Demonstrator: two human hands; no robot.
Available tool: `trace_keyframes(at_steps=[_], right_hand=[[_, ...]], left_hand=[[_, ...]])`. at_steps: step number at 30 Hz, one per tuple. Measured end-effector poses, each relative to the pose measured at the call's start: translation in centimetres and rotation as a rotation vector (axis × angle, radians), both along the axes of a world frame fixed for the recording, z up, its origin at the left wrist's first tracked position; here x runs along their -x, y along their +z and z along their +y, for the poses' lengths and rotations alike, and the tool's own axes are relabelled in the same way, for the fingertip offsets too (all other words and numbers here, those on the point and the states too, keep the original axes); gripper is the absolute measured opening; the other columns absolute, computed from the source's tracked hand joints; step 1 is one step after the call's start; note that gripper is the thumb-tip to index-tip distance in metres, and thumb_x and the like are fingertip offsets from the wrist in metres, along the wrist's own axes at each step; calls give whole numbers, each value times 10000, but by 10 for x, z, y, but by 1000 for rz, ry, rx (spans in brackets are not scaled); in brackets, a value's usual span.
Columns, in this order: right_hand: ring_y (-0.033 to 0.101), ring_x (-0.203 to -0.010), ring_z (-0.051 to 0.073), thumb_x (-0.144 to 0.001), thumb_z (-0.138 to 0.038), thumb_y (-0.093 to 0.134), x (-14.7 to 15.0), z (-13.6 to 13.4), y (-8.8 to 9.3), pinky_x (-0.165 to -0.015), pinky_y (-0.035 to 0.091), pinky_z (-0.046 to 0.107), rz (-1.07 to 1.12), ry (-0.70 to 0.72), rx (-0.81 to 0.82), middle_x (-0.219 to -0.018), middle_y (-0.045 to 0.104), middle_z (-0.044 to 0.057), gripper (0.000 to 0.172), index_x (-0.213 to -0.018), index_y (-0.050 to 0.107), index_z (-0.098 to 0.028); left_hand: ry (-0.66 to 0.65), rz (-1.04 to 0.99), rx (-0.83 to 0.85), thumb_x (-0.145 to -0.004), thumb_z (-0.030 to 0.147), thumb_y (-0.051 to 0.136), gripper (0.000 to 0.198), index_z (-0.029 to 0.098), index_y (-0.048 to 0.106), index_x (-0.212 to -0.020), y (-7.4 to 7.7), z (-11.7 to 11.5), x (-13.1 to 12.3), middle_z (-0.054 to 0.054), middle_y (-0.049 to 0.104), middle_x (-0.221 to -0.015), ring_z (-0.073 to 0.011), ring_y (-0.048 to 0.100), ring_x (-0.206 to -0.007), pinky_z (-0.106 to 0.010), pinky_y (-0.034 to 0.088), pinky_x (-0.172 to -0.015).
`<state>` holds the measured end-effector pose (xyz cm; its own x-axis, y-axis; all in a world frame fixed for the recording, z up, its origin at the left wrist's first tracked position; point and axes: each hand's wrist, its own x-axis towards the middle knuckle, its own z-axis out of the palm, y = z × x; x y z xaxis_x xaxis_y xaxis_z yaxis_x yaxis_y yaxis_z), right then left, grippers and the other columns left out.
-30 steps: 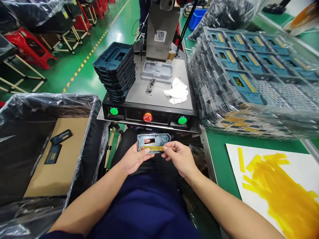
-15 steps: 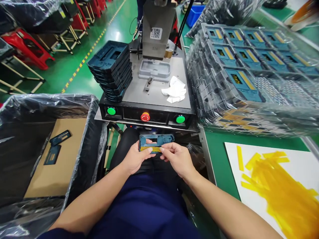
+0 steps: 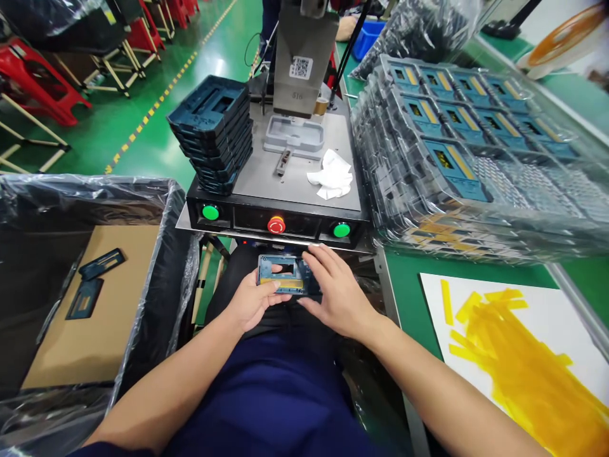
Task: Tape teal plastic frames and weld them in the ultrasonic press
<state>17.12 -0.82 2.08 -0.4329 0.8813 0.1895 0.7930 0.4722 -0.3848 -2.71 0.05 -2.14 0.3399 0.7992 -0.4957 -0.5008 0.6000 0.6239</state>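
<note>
Over my lap I hold a small blue plastic frame (image 3: 284, 273) with a rectangular window and a yellow tape strip along its near edge. My left hand (image 3: 250, 299) grips its left end, thumb on top. My right hand (image 3: 329, 289) lies over the frame's right end, fingers wrapped across it and thumb underneath. Just beyond my hands is the front of a press machine (image 3: 285, 190) with two green buttons and a red stop button (image 3: 276, 224).
A stack of dark blue trays (image 3: 212, 139) and a white cloth (image 3: 330, 178) sit on the press bed. Clear blister trays of blue parts (image 3: 457, 158) are piled at right. Yellow tape strips (image 3: 523, 343) lie on white paper. A bag-lined box (image 3: 90, 298) with two parts stands at left.
My right hand has shifted from pinching the yellow tape at the near edge to covering the frame's right end. The frame now lies flatter and slightly to the left.
</note>
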Motion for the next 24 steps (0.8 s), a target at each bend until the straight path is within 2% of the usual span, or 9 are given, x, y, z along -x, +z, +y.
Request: trace_keyframes(at_steps=[4,8,11,14,17,20,24], right_hand=[[397,-1291,299,-714,-194,638,9,11,5,-1047,380,464,-106,93,71,-1391,438,153,725,-1391,380,-163],[449,-1250,277,-721,-224,636,12,38,24,-1041,401,422,-89,48,37,-1355,475,139,670,-1355,429,-161],[464,-1242,284,-695,-261,682,14,77,49,-1053,388,411,-98,-73,-1,-1342,493,148,701,-1341,443,-134],[500,-1200,302,-657,-304,733,19,126,75,-1024,402,413,-154,-190,26,-1321,520,149,749,-1331,458,-126],[556,-1108,302,-633,-335,763,24,174,94,-948,445,395,-214,-284,58,-1232,586,131,734,-1292,504,-142],[597,-1015,286,-611,-340,784,22,215,104,-879,469,362,-267,-357,90,-1125,635,116,716,-1256,543,-144],[609,-989,265,-592,-324,800,8,262,106,-858,474,333,-266,-423,153,-1088,649,100,756,-1278,539,-143]], left_hand=[[-29,-42,-27,-720,198,732,377,176,585,-1067,0,2,10,-92,692,-1041,-235,668,-923,-408,512,-816],[19,-118,-73,-854,479,544,411,173,570,-1126,-11,9,29,-127,669,-1106,-234,660,-940,-387,500,-829],[74,-20,-12,-857,557,482,495,159,565,-1139,-35,15,42,-141,656,-1125,-214,665,-895,-356,501,-802],[66,156,79,-815,515,586,477,130,574,-1095,-66,16,51,-149,667,-1066,-191,669,-820,-330,500,-762],[73,181,95,-774,432,675,422,131,569,-1050,-88,13,57,-127,683,-968,-185,672,-780,-335,501,-760],[81,135,91,-760,407,694,415,148,558,-1054,-97,12,62,-114,687,-945,-190,677,-781,-337,503,-760],[62,111,111,-732,439,709,451,164,564,-1060,-100,16,67,-108,686,-947,-191,678,-765,-337,502,-748]])
